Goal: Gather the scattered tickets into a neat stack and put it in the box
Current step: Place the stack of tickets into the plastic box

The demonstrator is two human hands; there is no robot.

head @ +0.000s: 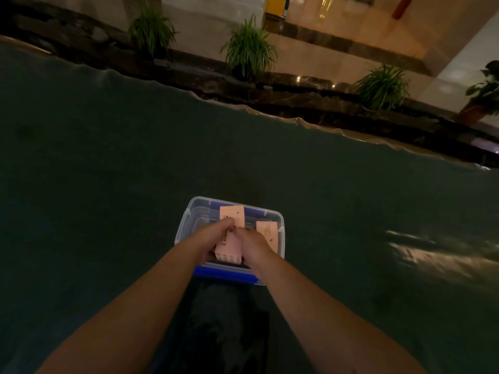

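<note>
Left hand over the near-left part of the clear box, grip closed on the left edge of the ticket stack. Between both hands, stack held over the box opening, long axis running near to far, top ticket sliding farther out than the rest. Pale pink, thin, printed with small dark marks; near end showing a banded edge of many layers. Right hand just beside, grip closed on the stack's right edge. Farther right, a second pink ticket leaning inside against the right wall. Dark green surface all around, apparently bare of tickets. Likely risk: loose top ticket slipping off and fanning the pile on release, or snagging the leaning ticket and landing askew.
</note>
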